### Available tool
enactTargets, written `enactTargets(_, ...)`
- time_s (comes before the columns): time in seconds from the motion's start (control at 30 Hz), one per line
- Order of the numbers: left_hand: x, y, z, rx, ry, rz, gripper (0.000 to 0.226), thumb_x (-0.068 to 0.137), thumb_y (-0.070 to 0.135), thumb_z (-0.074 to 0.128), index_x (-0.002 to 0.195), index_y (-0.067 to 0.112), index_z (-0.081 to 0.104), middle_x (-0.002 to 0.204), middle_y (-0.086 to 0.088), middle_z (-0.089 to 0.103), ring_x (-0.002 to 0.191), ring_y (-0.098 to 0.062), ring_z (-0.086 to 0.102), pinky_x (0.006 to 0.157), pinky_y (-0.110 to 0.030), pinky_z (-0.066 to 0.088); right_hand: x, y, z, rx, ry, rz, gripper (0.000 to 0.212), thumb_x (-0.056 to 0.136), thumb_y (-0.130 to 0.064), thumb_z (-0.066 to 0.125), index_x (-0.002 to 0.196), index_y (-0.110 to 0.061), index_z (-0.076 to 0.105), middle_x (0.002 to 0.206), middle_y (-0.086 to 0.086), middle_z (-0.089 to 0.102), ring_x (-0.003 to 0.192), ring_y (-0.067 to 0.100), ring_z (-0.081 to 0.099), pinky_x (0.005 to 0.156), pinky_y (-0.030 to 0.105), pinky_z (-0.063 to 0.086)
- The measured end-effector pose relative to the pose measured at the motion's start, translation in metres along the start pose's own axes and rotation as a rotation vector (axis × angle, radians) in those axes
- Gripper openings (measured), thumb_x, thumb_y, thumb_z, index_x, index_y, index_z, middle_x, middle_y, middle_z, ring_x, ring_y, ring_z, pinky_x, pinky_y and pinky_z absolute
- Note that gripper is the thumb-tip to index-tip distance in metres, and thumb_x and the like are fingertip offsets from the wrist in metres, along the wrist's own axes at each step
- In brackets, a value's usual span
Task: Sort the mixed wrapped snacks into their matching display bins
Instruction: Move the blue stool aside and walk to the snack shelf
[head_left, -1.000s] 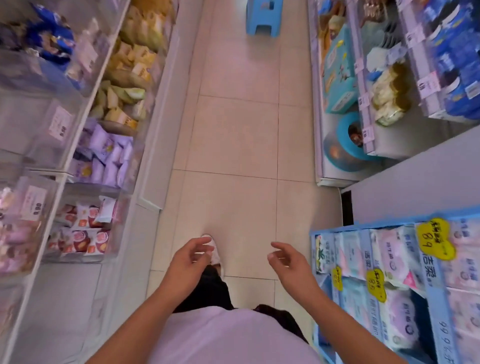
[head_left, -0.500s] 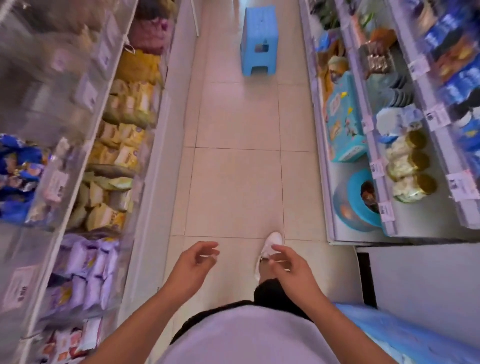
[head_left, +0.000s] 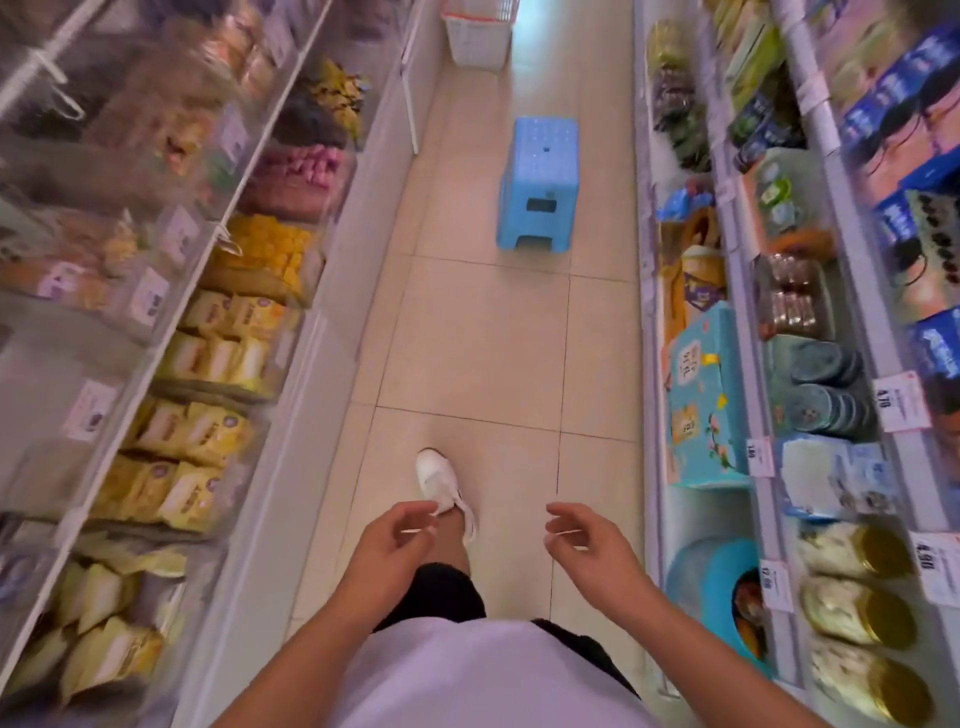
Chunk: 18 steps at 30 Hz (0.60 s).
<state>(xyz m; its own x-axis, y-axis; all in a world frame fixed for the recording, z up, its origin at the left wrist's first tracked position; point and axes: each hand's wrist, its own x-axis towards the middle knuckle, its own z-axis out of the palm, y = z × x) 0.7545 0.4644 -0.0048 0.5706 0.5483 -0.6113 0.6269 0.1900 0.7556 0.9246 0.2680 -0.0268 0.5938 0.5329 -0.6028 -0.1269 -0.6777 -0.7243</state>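
Clear display bins (head_left: 156, 364) line the left side of the aisle in tiers, each holding wrapped snacks: yellow packets (head_left: 208, 431), orange-yellow packets (head_left: 270, 249), pink packets (head_left: 306, 166). My left hand (head_left: 389, 551) hangs in front of my waist with loosely curled fingers and holds nothing. At the same height, a little apart to the right, my right hand (head_left: 587, 545) is also loosely curled and holds nothing. Both hands are over the aisle floor, away from the bins.
A blue plastic stool (head_left: 540, 182) stands in the middle of the tiled aisle ahead. A white basket (head_left: 478, 36) sits on the floor beyond it. Shelves (head_left: 753, 364) with boxes, jars and price tags run along the right. My white shoe (head_left: 441, 483) is stepping forward.
I have walked forward along the aisle; the stool has come closer and the blue bin at lower right has left view. Both hands stay empty in front of me.
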Motion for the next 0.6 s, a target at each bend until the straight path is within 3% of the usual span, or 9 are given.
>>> enactTargets(0.07, 0.051, 0.023, -0.008, 0.011, -0.030, -0.018, 0.025, 0.093, 0.015, 0.064, 0.111, 0.032, 0.067, 0.108, 0.005, 0.072, 0.098, -0.009, 0.068, 0.086, -0.026, 0.050, 0.043, -0.027, -0.009, -0.010, 0.013, 0.013, 0.032, 0.089, -0.024, 0.066, 0.120, -0.033, 0.062, 0.106, -0.011, 0.067, 0.096, 0.004, 0.064, 0.081, 0.022, 0.051)
enactTargets(0.17, 0.123, 0.070, -0.025, 0.031, -0.067, -0.007, 0.025, 0.094, 0.018, 0.064, 0.112, 0.035, 0.066, 0.107, 0.008, 0.072, 0.100, -0.007, 0.067, 0.089, -0.025, 0.051, 0.099, -0.075, -0.023, -0.021, 0.055, 0.036, 0.033, 0.089, -0.026, 0.064, 0.121, -0.034, 0.060, 0.107, -0.012, 0.065, 0.095, 0.001, 0.063, 0.075, 0.015, 0.049)
enactTargets(0.27, 0.187, 0.123, -0.042, 0.037, -0.082, -0.017, 0.024, 0.094, 0.015, 0.064, 0.114, 0.029, 0.065, 0.106, 0.007, 0.072, 0.098, -0.006, 0.066, 0.082, -0.019, 0.049, 0.155, -0.126, -0.045, -0.022, 0.045, 0.039, 0.033, 0.090, -0.027, 0.062, 0.121, -0.039, 0.058, 0.108, -0.015, 0.064, 0.095, -0.001, 0.063, 0.071, 0.011, 0.048)
enactTargets(0.43, 0.282, 0.210, -0.053, 0.039, -0.122, -0.013, 0.025, 0.093, 0.005, 0.063, 0.114, 0.019, 0.066, 0.106, 0.000, 0.072, 0.095, -0.011, 0.068, 0.071, -0.007, 0.047, 0.245, -0.198, -0.080, 0.038, 0.088, 0.037, 0.034, 0.090, -0.016, 0.063, 0.117, -0.036, 0.061, 0.104, -0.013, 0.068, 0.091, -0.005, 0.063, 0.086, 0.018, 0.051)
enactTargets(0.6, 0.390, 0.280, -0.052, 0.035, -0.076, -0.047, 0.024, 0.093, 0.004, 0.062, 0.112, 0.019, 0.066, 0.104, -0.002, 0.072, 0.099, -0.024, 0.068, 0.083, -0.022, 0.052, 0.369, -0.253, -0.130, 0.055, 0.071, 0.005, 0.033, 0.091, -0.012, 0.062, 0.116, -0.033, 0.062, 0.102, -0.011, 0.068, 0.086, -0.008, 0.063, 0.073, 0.007, 0.047)
